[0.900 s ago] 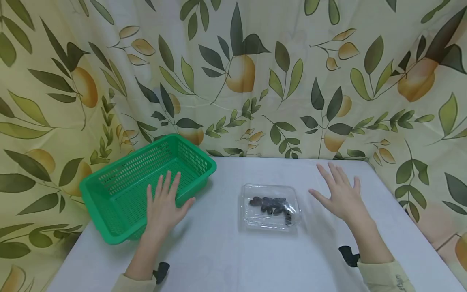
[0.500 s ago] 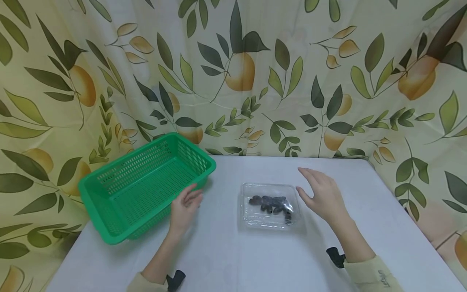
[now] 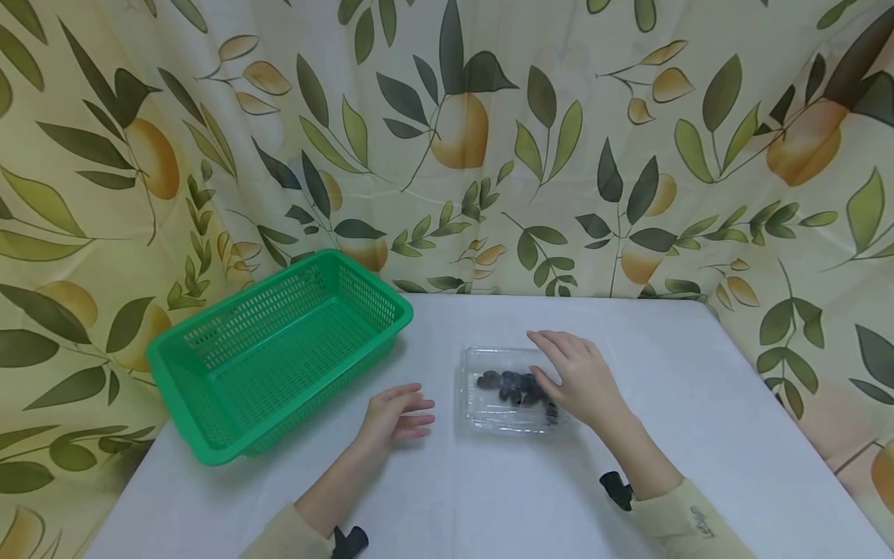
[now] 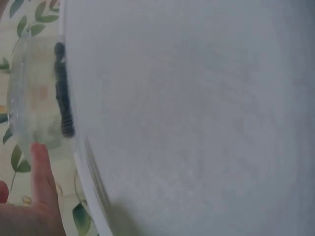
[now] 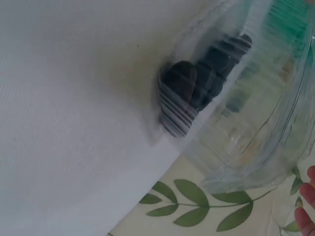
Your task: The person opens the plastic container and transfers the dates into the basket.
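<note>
A clear plastic clamshell box (image 3: 482, 423) lies on the white table, with several dark, oval fruits (image 3: 513, 384) like grapes showing through it. My right hand (image 3: 578, 382) hovers over the box's right side, fingers bent slightly and thumb apart. To the left of the box, my left hand (image 3: 395, 418) has its fingers extended toward it, with a gap between. In the left wrist view the box (image 4: 34, 93) stands beyond a raised finger. The right wrist view shows the box (image 5: 246, 152) with fingertips (image 5: 307, 194) at the right edge; contact cannot be made out.
A green plastic basket (image 3: 293, 334) with slotted walls stands on the table at the left. White cloth (image 3: 489, 497) covers the table. Behind it hangs a curtain (image 3: 545, 256) with a fruit and leaf print.
Both hands have come inward: the left has left the basket's side and turned toward the box, and the right has moved left over it. The box and basket have stayed put.
</note>
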Available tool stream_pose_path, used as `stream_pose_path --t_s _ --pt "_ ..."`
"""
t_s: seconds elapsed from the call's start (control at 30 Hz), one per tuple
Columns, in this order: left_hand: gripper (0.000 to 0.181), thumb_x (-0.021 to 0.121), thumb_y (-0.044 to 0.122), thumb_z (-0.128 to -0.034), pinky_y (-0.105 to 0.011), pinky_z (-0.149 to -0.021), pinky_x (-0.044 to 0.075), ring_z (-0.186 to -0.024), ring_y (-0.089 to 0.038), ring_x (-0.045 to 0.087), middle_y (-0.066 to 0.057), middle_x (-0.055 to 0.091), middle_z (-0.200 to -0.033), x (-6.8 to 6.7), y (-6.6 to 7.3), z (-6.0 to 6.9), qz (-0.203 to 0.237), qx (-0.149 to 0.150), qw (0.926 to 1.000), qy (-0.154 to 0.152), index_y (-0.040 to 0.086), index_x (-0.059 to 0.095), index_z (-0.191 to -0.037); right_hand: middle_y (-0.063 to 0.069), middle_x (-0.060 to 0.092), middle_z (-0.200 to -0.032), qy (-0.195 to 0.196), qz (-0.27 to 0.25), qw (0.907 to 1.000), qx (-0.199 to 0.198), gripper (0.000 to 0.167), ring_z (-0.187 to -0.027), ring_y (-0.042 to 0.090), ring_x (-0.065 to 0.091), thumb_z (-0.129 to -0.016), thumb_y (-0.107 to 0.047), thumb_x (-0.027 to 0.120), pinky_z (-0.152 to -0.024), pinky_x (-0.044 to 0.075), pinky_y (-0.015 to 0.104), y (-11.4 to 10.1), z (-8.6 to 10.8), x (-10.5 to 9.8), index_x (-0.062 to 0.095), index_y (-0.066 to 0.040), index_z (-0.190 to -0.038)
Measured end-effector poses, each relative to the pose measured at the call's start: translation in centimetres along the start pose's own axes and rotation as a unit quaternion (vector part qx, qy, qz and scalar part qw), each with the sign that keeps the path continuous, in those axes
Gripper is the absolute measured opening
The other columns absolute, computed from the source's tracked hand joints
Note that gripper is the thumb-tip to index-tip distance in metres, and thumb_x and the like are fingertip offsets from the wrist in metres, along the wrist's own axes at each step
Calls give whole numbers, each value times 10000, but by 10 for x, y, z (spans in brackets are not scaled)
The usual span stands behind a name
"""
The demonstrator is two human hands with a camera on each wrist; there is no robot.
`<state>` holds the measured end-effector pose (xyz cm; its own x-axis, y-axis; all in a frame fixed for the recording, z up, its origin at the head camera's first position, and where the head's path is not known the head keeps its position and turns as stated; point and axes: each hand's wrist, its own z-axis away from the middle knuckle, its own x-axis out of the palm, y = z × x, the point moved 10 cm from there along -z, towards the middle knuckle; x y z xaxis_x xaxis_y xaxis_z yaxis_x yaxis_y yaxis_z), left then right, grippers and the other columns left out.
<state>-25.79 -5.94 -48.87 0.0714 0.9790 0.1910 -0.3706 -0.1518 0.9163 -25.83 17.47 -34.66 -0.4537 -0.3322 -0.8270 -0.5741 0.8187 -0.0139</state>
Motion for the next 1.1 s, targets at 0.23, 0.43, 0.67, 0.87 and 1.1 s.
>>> stream_pose_path --t_s 0.23,0.43,0.67,0.87,1.1 --pt "507 515 230 -901 -428 -781 508 -949 -333 632 -264 586 -1131 25 -24 0 225 -633 9929 -982 -78 407 -1288 107 589 -1128 -32 -93 9982 -592 502 -1050 286 537 -779 -242 669 -823 438 465 -29 -3 14 539 -83 -1237" --pt "453 507 210 -889 -426 -780 510 -940 -310 639 -219 616 -1103 36 -37 0 -24 -1012 9852 -1383 -49 467 -1258 78 605 -1117 -102 -85 9945 -1040 501 -1047 263 542 -750 -234 692 -846 432 434 -55 -4 25 555 -86 -1209" --pt "433 500 212 -903 -426 -795 504 -963 -293 632 -183 616 -1128 47 -44 1 -158 -1183 9754 -1854 -14 480 -1272 72 607 -1120 -186 -185 9886 -1483 477 -1054 257 547 -771 -266 675 -862 440 442 -77 -2 35 567 -95 -1204" --pt "460 544 273 -898 -420 -795 505 -966 -279 633 -168 624 -1119 53 -46 0 -202 -1207 9714 -2033 -2 499 -1265 75 615 -1113 -132 -283 9832 -1801 436 -1052 259 546 -778 -269 659 -858 432 430 -89 2 40 588 -108 -1177" --pt "415 506 261 -929 -414 -779 512 -978 -273 627 -162 610 -1149 60 -48 -1 -355 -1140 9667 -2265 21 503 -1269 61 620 -1105 -161 -202 9804 -1952 430 -1042 251 552 -721 -272 711 -843 435 427 -95 4 44 613 -149 -1122"
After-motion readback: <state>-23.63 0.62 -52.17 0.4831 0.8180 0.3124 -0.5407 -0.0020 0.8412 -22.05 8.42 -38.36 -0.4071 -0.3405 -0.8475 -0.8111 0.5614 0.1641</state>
